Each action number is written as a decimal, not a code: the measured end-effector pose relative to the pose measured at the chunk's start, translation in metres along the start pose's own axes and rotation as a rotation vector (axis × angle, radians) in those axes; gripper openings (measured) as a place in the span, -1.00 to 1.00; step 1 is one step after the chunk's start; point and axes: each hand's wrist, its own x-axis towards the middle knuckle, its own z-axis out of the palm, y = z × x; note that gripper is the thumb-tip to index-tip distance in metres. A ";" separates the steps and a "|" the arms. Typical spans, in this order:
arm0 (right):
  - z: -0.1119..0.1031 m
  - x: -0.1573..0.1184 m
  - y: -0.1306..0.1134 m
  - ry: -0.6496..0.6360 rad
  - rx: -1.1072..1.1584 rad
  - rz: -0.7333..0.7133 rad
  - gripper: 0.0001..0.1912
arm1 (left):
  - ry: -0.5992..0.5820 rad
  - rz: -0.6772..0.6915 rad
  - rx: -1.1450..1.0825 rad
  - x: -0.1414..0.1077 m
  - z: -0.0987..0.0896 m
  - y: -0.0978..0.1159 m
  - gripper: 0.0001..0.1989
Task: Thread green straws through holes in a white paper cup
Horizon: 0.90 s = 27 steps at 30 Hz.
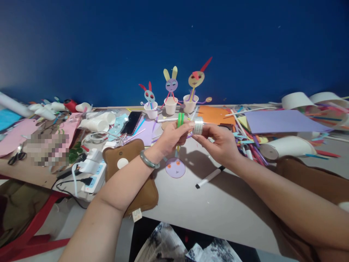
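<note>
My left hand (174, 135), with a bangle at its wrist, is closed on a green ring-shaped roll (180, 120), seemingly tape. Its thumb reaches to a roll of clear tape (199, 126). My right hand (219, 140) grips that clear roll from the other side, thumb and fingers pinched together. Whether a strip of tape runs between the hands, I cannot tell. Below them on the table lies a purple paper face (175, 168) with orange eyes, its top partly hidden by my left hand. A white marker with black ends (209, 177) rests to its right.
Three paper-cup figures (171, 103) stand by the blue wall. Left are a phone (132, 123), a power strip (95, 176) with cables, a brown cushion (147, 193) and scissors (16, 154). Purple paper (283, 120), pipe cleaners and paper rolls (291, 147) crowd the right.
</note>
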 end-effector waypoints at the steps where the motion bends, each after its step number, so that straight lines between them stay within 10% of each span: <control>1: 0.000 0.000 0.000 -0.007 0.004 -0.007 -0.87 | 0.000 0.014 0.016 0.000 -0.001 0.000 -0.59; 11: 0.001 0.004 0.012 0.280 0.272 0.013 -0.68 | -0.051 0.042 0.068 0.004 -0.012 -0.002 -0.57; 17: -0.004 0.006 0.020 0.014 0.339 0.087 -0.79 | -0.162 0.036 0.131 0.007 -0.014 -0.006 -0.53; 27: -0.013 0.005 0.010 0.238 -0.156 -0.356 -0.69 | -0.104 0.067 0.204 0.002 -0.008 -0.002 -0.54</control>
